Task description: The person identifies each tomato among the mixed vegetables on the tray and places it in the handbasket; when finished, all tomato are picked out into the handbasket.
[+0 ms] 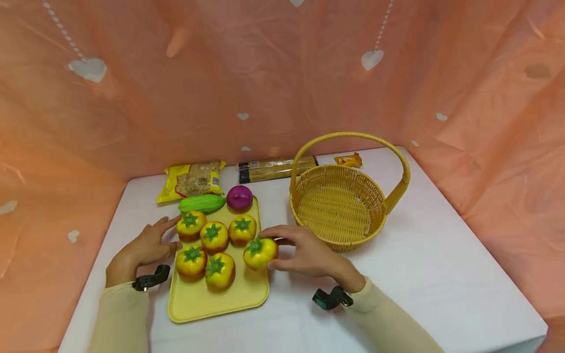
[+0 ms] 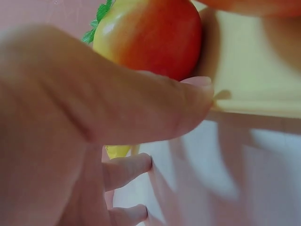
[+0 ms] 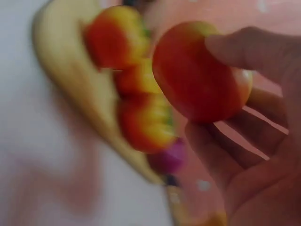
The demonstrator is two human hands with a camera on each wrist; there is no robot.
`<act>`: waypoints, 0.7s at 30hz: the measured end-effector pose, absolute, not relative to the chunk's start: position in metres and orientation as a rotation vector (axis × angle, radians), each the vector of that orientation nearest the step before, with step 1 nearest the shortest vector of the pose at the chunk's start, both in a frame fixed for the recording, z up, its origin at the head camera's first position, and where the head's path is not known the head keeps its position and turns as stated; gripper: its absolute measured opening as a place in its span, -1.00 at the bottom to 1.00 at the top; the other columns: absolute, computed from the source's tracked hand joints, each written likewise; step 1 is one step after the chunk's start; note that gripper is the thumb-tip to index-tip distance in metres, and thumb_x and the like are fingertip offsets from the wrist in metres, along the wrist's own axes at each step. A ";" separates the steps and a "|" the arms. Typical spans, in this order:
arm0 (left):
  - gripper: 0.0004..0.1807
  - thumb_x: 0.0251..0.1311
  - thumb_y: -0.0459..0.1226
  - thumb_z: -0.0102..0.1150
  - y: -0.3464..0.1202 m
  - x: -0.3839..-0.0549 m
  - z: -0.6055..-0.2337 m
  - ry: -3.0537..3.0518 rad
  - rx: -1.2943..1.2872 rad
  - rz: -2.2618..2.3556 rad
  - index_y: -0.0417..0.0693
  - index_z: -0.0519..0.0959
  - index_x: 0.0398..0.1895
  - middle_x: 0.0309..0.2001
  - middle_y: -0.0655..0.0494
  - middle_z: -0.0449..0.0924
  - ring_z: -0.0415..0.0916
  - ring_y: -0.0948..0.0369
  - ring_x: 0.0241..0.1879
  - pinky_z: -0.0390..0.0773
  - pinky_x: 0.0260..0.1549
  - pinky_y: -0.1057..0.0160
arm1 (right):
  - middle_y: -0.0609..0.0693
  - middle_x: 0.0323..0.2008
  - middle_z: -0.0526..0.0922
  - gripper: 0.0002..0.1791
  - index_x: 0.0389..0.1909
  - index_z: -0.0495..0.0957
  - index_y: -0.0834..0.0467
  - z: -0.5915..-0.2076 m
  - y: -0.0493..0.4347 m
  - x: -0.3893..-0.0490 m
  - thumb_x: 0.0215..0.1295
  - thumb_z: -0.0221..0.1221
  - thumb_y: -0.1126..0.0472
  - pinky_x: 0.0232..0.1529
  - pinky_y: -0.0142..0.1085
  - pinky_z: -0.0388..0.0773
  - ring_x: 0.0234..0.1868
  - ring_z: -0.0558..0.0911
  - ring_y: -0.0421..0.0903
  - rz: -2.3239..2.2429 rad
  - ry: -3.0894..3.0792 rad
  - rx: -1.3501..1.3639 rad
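My right hand [image 1: 304, 251] grasps one yellow-and-red fruit [image 1: 260, 253], thumb on one side and fingers on the other. The held fruit is off the surface, above the right edge of the yellow tray [image 1: 220, 306], its green star-shaped cap facing up. My left hand [image 1: 147, 246] has hold of nothing: its fingers lie extended at the tray's left side, with the thumb tip at the rim. Five matching fruits [image 1: 214, 237] rest on the tray, three in the farther group and two nearer me. A green ridged vegetable [image 1: 201, 203] and a purple round vegetable [image 1: 240, 198] lie at the tray's far end. Right of the tray, beyond my right hand, stands a woven basket [image 1: 337, 208], its tall handle upright. Behind the tray I record a yellow bag [image 1: 198, 180] and a long clear-wrapped packet [image 1: 273, 169]; a small orange packet [image 1: 348, 160] lies behind the basket. All of these are on a white-covered table [image 1: 419, 260]. The right wrist view is partly blurred.
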State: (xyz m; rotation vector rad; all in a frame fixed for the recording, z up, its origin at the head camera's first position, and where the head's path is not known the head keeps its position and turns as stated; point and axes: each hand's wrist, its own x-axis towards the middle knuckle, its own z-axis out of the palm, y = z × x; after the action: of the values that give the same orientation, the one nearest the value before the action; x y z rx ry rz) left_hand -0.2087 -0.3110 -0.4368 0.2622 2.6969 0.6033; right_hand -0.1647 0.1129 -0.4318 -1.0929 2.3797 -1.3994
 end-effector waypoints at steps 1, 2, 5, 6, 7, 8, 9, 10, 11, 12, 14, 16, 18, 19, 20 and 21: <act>-0.04 0.41 -0.13 0.37 -0.311 -0.209 -0.436 2.698 0.264 0.602 -0.30 0.12 0.72 0.59 -0.77 -0.08 -0.17 -0.89 0.45 0.06 0.30 -0.82 | 0.02 0.39 0.69 -0.37 0.42 0.61 0.10 -0.425 0.121 -0.163 0.35 0.53 0.21 0.38 -0.21 0.67 0.34 0.71 -0.05 -1.438 2.368 -1.069; -0.04 0.41 -0.12 0.37 -0.311 -0.209 -0.436 2.697 0.263 0.605 -0.30 0.13 0.72 0.59 -0.77 -0.08 -0.18 -0.89 0.45 0.06 0.31 -0.82 | 0.03 0.40 0.68 -0.37 0.43 0.61 0.10 -0.418 0.130 -0.162 0.36 0.52 0.23 0.38 -0.19 0.66 0.34 0.71 -0.03 -1.479 2.350 -1.044; -0.04 0.42 -0.08 0.36 -0.312 -0.209 -0.436 2.689 0.252 0.609 -0.27 0.13 0.72 0.59 -0.76 -0.09 -0.20 -0.88 0.46 0.01 0.32 -0.82 | 0.07 0.41 0.66 -0.35 0.45 0.60 0.11 -0.399 0.161 -0.162 0.36 0.50 0.29 0.37 -0.20 0.67 0.34 0.70 -0.03 -1.579 2.357 -0.988; -0.04 0.40 -0.08 0.37 -0.311 -0.209 -0.437 2.693 0.235 0.617 -0.26 0.15 0.72 0.60 -0.74 -0.07 -0.19 -0.87 0.47 0.01 0.33 -0.81 | 0.09 0.41 0.66 -0.35 0.45 0.60 0.13 -0.394 0.171 -0.163 0.35 0.50 0.32 0.36 -0.22 0.68 0.32 0.71 -0.04 -1.617 2.364 -0.968; -0.04 0.40 -0.08 0.37 -0.311 -0.209 -0.438 2.694 0.237 0.620 -0.26 0.16 0.71 0.60 -0.75 -0.07 -0.19 -0.87 0.47 0.00 0.33 -0.81 | 0.10 0.40 0.66 -0.34 0.45 0.59 0.15 -0.388 0.181 -0.164 0.34 0.50 0.35 0.35 -0.24 0.68 0.31 0.72 -0.06 -1.646 2.377 -0.955; -0.04 0.39 -0.09 0.38 -0.311 -0.209 -0.438 2.698 0.246 0.627 -0.27 0.16 0.70 0.59 -0.76 -0.06 -0.18 -0.88 0.46 0.00 0.33 -0.81 | 0.13 0.39 0.66 -0.34 0.45 0.59 0.18 -0.384 0.191 -0.166 0.33 0.49 0.39 0.33 -0.26 0.69 0.29 0.73 -0.07 -1.683 2.386 -0.946; -0.05 0.38 -0.09 0.38 -0.311 -0.209 -0.439 2.700 0.249 0.631 -0.28 0.17 0.70 0.59 -0.76 -0.06 -0.17 -0.88 0.46 -0.01 0.33 -0.81 | 0.13 0.37 0.66 -0.33 0.45 0.58 0.21 -0.380 0.199 -0.167 0.31 0.49 0.41 0.31 -0.29 0.69 0.27 0.73 -0.09 -1.713 2.410 -0.936; -0.05 0.38 -0.10 0.38 -0.311 -0.210 -0.439 2.703 0.257 0.633 -0.28 0.18 0.70 0.59 -0.77 -0.05 -0.17 -0.88 0.46 0.00 0.34 -0.81 | 0.15 0.35 0.67 -0.34 0.44 0.58 0.24 -0.378 0.208 -0.168 0.31 0.48 0.44 0.30 -0.30 0.70 0.25 0.74 -0.10 -1.747 2.426 -0.926; -0.05 0.38 -0.11 0.39 -0.310 -0.210 -0.438 2.706 0.264 0.632 -0.28 0.18 0.70 0.59 -0.77 -0.04 -0.16 -0.88 0.46 0.00 0.34 -0.80 | 0.16 0.33 0.67 -0.34 0.43 0.57 0.28 -0.376 0.215 -0.169 0.30 0.47 0.47 0.29 -0.32 0.70 0.24 0.74 -0.11 -1.781 2.437 -0.912; -0.06 0.38 -0.12 0.39 -0.309 -0.211 -0.438 2.707 0.265 0.631 -0.28 0.19 0.70 0.59 -0.76 -0.04 -0.16 -0.88 0.46 0.01 0.34 -0.80 | 0.14 0.32 0.67 -0.35 0.43 0.56 0.30 -0.375 0.221 -0.170 0.31 0.45 0.49 0.28 -0.33 0.70 0.23 0.74 -0.13 -1.807 2.454 -0.896; -0.06 0.40 -0.12 0.37 -0.308 -0.211 -0.435 2.700 0.273 0.624 -0.28 0.16 0.71 0.59 -0.77 -0.07 -0.17 -0.88 0.46 0.01 0.34 -0.80 | 0.10 0.30 0.67 -0.36 0.42 0.56 0.33 -0.373 0.230 -0.172 0.32 0.44 0.51 0.27 -0.37 0.69 0.23 0.74 -0.17 -1.838 2.497 -0.863; -0.06 0.40 -0.14 0.37 -0.307 -0.211 -0.434 2.697 0.257 0.620 -0.28 0.16 0.71 0.60 -0.75 -0.07 -0.17 -0.87 0.47 0.02 0.35 -0.80 | 0.05 0.30 0.67 -0.37 0.41 0.56 0.34 -0.374 0.235 -0.176 0.32 0.43 0.52 0.27 -0.39 0.68 0.24 0.73 -0.18 -1.864 2.517 -0.823; -0.07 0.39 -0.16 0.36 -0.307 -0.209 -0.434 2.695 0.249 0.621 -0.29 0.16 0.71 0.60 -0.75 -0.07 -0.17 -0.86 0.48 0.03 0.35 -0.80 | 0.03 0.30 0.66 -0.37 0.41 0.56 0.35 -0.376 0.237 -0.181 0.31 0.42 0.52 0.27 -0.40 0.68 0.25 0.72 -0.19 -1.888 2.513 -0.783; -0.07 0.39 -0.16 0.37 -0.308 -0.208 -0.433 2.696 0.248 0.621 -0.30 0.17 0.70 0.59 -0.76 -0.07 -0.16 -0.86 0.47 0.04 0.35 -0.79 | 0.03 0.31 0.65 -0.36 0.41 0.56 0.35 -0.378 0.236 -0.184 0.30 0.42 0.53 0.28 -0.39 0.68 0.26 0.72 -0.19 -1.903 2.498 -0.767; -0.07 0.38 -0.16 0.36 -0.308 -0.207 -0.433 2.695 0.243 0.618 -0.31 0.17 0.70 0.59 -0.76 -0.06 -0.16 -0.86 0.48 0.04 0.35 -0.80 | 0.03 0.32 0.65 -0.35 0.41 0.55 0.36 -0.381 0.235 -0.187 0.29 0.42 0.54 0.27 -0.39 0.69 0.27 0.72 -0.19 -1.923 2.477 -0.750; -0.07 0.38 -0.17 0.36 -0.308 -0.206 -0.433 2.697 0.239 0.615 -0.31 0.17 0.70 0.59 -0.76 -0.06 -0.16 -0.86 0.47 0.04 0.35 -0.80 | 0.02 0.32 0.64 -0.35 0.42 0.54 0.37 -0.383 0.233 -0.190 0.29 0.42 0.54 0.26 -0.38 0.69 0.27 0.72 -0.18 -1.949 2.446 -0.735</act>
State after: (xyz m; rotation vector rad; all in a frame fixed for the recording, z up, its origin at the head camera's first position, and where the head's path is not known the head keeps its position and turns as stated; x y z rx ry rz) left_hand -0.2063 -0.3080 -0.4327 0.2388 2.6968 0.6147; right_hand -0.1904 0.2328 -0.3825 -0.7349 2.4464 -1.9486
